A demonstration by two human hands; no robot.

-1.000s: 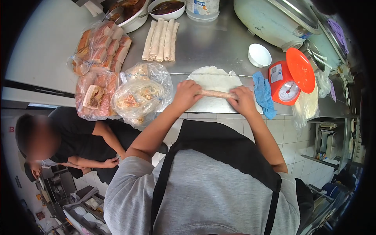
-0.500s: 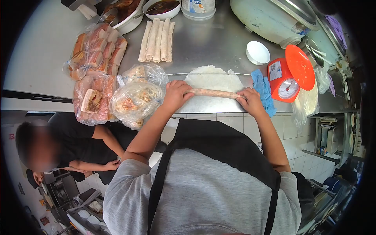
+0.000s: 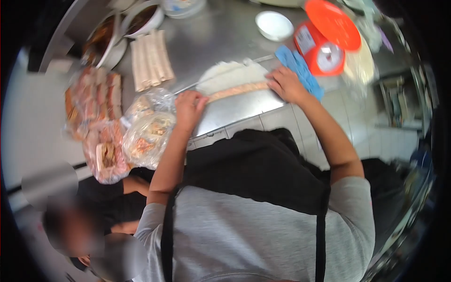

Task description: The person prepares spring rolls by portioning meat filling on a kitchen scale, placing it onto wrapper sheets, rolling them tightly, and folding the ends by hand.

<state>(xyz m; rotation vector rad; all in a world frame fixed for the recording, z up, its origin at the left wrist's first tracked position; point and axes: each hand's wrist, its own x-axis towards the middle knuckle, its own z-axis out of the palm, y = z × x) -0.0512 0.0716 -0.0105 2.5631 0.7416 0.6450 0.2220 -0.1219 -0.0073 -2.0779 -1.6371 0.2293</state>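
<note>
A thin round sheet of pale dough wrapper (image 3: 229, 74) lies on the steel table. Along its near edge runs a long, pinkish strip of filling (image 3: 240, 90). At the strip's left end, my left hand (image 3: 189, 107) is closed, with its thumb against the end. My right hand (image 3: 285, 84) grips the opposite end, its curled fingers over the wrapper's right edge. Motion blur softens both fingertips. Several finished rolls (image 3: 151, 61) lie side by side beyond my left hand. Close to my left wrist is a clear plastic bag of shredded filling (image 3: 149, 138).
Bagged meat pieces (image 3: 97, 96) lie at left, below bowls of dark sauce (image 3: 143, 19). A blue cloth (image 3: 299, 68), a red scale (image 3: 324, 51) and a white bowl (image 3: 274, 26) stand at right. Another person (image 3: 101, 202) is at lower left, near the table.
My view has tilted, so the table appears slanted and shifted up and left. Both hands remain at the ends of the filling strip, which now shows more of its pink side.
</note>
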